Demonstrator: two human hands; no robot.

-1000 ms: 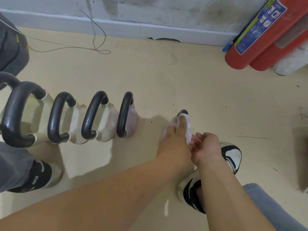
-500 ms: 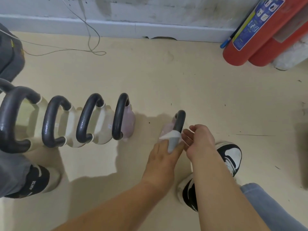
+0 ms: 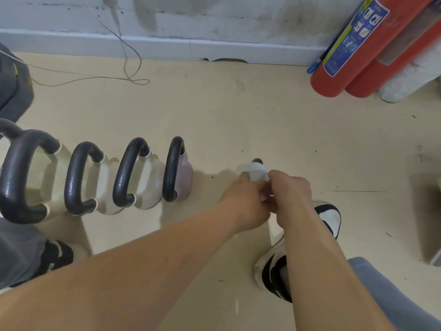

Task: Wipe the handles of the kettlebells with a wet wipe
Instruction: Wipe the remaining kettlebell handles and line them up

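left hand (image 3: 245, 201), right hand (image 3: 292, 194) gripping wipe (image 3: 253, 170), kettlebell row (image 3: 148, 185) apart

- A single wide-angle camera, worn on the person's head, looks forward and steeply down at the floor (image 3: 238, 115).
- It faces the wall (image 3: 214, 17), which runs along the top edge; the row of kettlebells (image 3: 102, 180) lies left, the fire extinguishers (image 3: 372, 63) upper right.
- The left hand (image 3: 245, 206) and right hand (image 3: 292, 194) are close below the lens, just right of centre, forearms entering from the bottom edge.
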